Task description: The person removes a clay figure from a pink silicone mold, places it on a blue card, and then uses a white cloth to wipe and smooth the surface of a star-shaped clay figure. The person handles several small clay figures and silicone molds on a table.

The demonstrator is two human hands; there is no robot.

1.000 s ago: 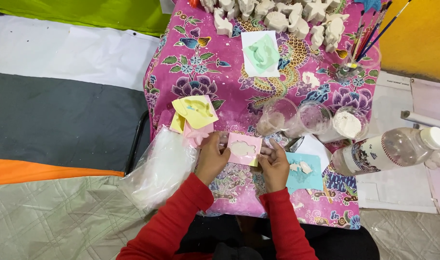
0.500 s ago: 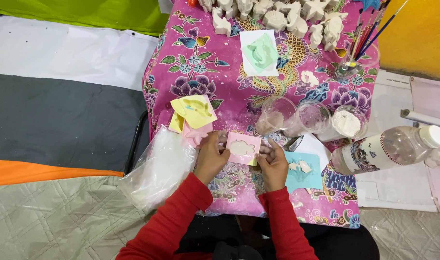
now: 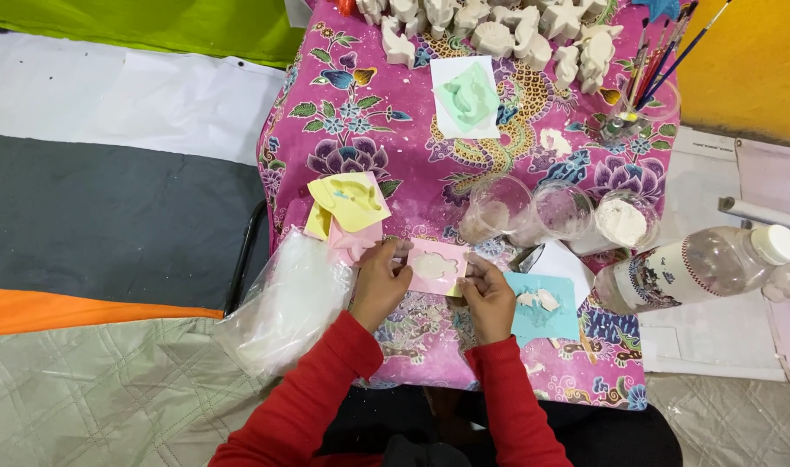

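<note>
Pink mould (image 3: 436,266) shifted slightly; left hand (image 3: 379,281), right hand (image 3: 488,294) regripped its edges.

The pink mould (image 3: 436,266) looks like soft, matt rubbery plastic, its hollow filled with chalky white plaster. The tabletop (image 3: 369,130) wears a printed floral cloth, faintly glossy and dusted with white specks. The clear plastic bag (image 3: 282,307) is thin, crinkled and shiny. The plastic cups (image 3: 499,207) are transparent and powder-clouded. The plaster figures (image 3: 499,35) look dry, matt and rough.
</note>
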